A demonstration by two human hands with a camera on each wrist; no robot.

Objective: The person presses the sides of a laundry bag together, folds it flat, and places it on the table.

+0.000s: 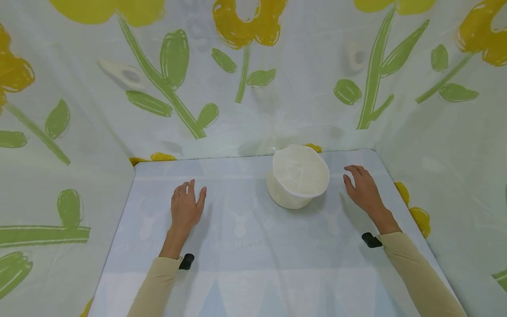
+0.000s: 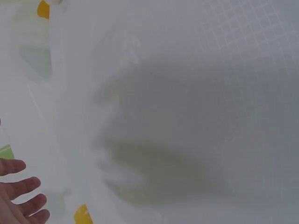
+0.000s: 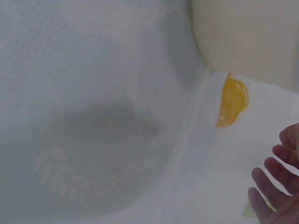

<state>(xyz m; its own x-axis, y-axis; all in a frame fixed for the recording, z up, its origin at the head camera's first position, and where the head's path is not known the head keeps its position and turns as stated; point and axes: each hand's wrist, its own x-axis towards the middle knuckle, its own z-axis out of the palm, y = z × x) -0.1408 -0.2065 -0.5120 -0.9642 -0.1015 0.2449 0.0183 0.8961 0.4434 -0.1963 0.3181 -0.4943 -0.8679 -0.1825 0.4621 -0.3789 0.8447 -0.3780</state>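
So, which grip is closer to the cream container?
Right. The right grip is beside the cream container, on its right, not touching; the left grip is farther off, on its left.

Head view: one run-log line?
cream container: on table, untouched | left hand: grip empty | right hand: grip empty, nearer container

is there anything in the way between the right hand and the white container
Nothing visible stands between them. In the head view, the right hand is apart from the container, just to its right, with only table surface and shadow showing across the gap.
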